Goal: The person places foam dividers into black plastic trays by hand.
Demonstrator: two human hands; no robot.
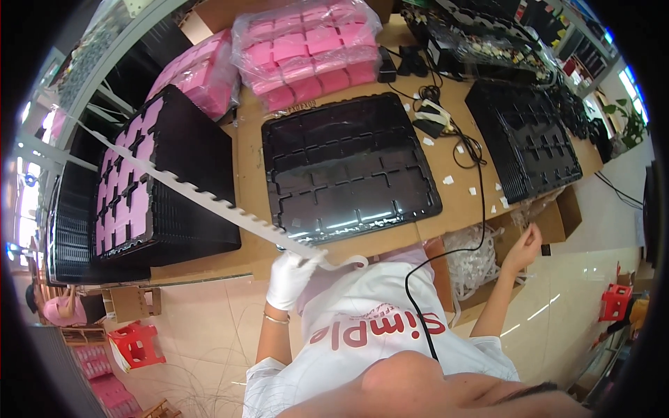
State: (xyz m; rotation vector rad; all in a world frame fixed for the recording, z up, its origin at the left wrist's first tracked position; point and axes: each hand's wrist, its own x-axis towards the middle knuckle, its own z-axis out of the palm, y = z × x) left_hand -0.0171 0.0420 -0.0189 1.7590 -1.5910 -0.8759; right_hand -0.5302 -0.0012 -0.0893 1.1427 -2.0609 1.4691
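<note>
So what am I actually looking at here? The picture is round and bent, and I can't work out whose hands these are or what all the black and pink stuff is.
It is one picture from a wide-angle camera on a person's head, looking down, so straight edges bend. No machine: just two hands. The left hand, in a white glove, grips a long white strip of backing tape that runs up to the left. The bare right hand reaches over a cardboard box of used white strips. On the wooden table lie an empty black moulded tray, a stack of black trays with pink pads in their pockets, more black trays at right, and bagged pink pads.
</note>
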